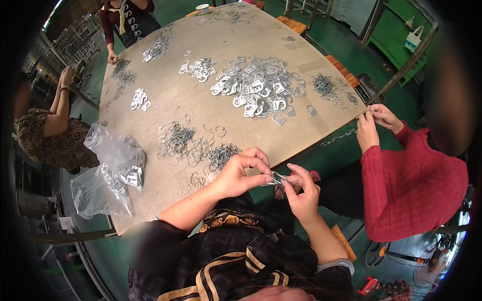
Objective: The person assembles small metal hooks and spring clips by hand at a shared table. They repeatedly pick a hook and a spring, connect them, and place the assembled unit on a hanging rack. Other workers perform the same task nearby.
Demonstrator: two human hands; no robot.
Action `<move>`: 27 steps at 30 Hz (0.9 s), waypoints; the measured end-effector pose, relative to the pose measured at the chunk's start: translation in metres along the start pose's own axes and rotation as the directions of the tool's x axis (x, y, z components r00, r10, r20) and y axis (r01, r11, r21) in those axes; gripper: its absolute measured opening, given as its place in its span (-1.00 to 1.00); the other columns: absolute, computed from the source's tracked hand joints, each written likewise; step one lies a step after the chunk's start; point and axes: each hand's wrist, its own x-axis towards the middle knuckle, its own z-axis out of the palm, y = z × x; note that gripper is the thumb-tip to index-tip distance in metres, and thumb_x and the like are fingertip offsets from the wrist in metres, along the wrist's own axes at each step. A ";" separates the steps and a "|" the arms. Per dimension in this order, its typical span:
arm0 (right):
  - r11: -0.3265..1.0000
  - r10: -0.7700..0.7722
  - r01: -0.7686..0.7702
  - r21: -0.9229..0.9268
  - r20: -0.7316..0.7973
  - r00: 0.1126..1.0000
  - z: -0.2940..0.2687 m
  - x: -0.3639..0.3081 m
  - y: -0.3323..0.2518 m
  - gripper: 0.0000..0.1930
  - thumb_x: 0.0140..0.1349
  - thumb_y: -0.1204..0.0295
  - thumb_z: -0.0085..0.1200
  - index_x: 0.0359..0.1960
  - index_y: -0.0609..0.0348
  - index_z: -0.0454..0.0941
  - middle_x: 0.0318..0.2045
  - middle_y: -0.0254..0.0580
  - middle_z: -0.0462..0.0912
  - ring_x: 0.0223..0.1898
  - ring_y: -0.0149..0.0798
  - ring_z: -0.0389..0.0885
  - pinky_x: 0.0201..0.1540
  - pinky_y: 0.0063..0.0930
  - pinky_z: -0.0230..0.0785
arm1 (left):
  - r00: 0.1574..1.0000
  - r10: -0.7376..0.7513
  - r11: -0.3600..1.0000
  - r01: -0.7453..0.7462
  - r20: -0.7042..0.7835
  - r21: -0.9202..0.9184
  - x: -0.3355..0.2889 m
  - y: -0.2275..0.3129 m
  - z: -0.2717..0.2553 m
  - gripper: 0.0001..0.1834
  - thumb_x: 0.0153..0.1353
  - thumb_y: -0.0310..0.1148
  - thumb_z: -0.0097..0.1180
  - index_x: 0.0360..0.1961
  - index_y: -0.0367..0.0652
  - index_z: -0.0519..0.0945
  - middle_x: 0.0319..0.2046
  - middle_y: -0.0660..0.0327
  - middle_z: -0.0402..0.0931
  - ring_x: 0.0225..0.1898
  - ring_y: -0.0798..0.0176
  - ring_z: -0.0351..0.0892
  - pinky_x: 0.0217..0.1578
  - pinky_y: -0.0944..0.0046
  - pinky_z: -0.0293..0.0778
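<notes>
My left hand [246,173] and my right hand [302,194] meet just off the table's near edge. Both are closed in a pinch on small shiny metal wire hooks [269,183], whose exact shape the fingers partly hide. Right beside my left hand, on the table, lies a dense pile of bent wire hooks [221,156]. A looser heap of the same wire hooks [178,139] spreads out to its left. Farther off, in the middle of the table, is a big heap of flat silver hook-shaped pieces [258,83].
A brown table [165,95] carries smaller piles along its far side. Clear plastic bags [113,170] with silver pieces sit at the left edge. A co-worker in a red sleeve [386,165] works close on my right; others stand at the left and far left.
</notes>
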 end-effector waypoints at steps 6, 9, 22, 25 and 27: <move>0.989 -0.116 0.120 -0.087 0.055 0.992 -0.002 -0.004 0.002 -0.54 0.06 0.71 0.18 0.06 0.25 0.48 -0.43 -0.12 0.69 -0.41 -0.23 0.71 -0.34 -0.43 0.52 | 0.996 -0.082 0.996 0.082 -0.017 -0.021 0.001 -0.019 0.018 -0.87 0.02 -0.44 0.40 -0.41 -0.18 0.68 -0.25 0.22 0.52 -0.14 0.28 0.51 -0.01 0.25 0.37; 0.954 -0.209 0.220 -0.204 0.076 0.975 -0.004 -0.003 -0.003 -0.53 0.06 0.69 0.19 0.06 0.24 0.48 -0.39 -0.11 0.69 -0.35 -0.17 0.71 -0.29 -0.39 0.53 | 0.986 -0.161 0.981 0.164 0.031 -0.105 0.000 -0.023 0.020 -0.92 0.05 -0.51 0.34 -0.42 -0.22 0.67 -0.22 0.21 0.51 -0.14 0.33 0.49 -0.04 0.32 0.36; 0.922 -0.271 0.304 -0.241 0.159 0.949 -0.004 -0.004 0.001 -0.54 0.05 0.68 0.21 0.05 0.23 0.49 -0.34 -0.12 0.69 -0.32 -0.17 0.71 -0.31 -0.40 0.51 | 0.950 -0.292 0.832 0.309 0.111 -0.461 -0.007 -0.037 0.028 -0.96 0.23 -0.56 0.17 -0.31 -0.26 0.55 -0.25 0.25 0.55 -0.20 0.45 0.52 -0.12 0.43 0.44; 0.989 -0.137 0.145 -0.018 0.233 0.963 -0.010 0.002 0.012 -0.54 0.04 0.67 0.23 0.04 0.26 0.47 -0.34 -0.15 0.70 -0.36 -0.26 0.70 -0.33 -0.52 0.48 | 0.990 -0.136 0.925 0.144 0.047 -0.352 -0.014 -0.037 0.033 -0.92 0.32 -0.49 0.10 -0.22 -0.24 0.48 -0.23 0.23 0.57 -0.16 0.47 0.50 -0.10 0.41 0.44; 0.989 0.001 -0.024 0.146 0.157 0.988 -0.018 0.018 0.039 -0.57 0.08 0.65 0.19 0.04 0.30 0.47 -0.37 -0.12 0.68 -0.42 -0.28 0.67 -0.28 -0.55 0.46 | 0.994 -0.107 0.957 0.110 0.027 -0.270 -0.020 -0.025 0.035 -0.92 0.32 -0.48 0.09 -0.23 -0.24 0.47 -0.23 0.19 0.59 -0.13 0.40 0.53 -0.06 0.34 0.45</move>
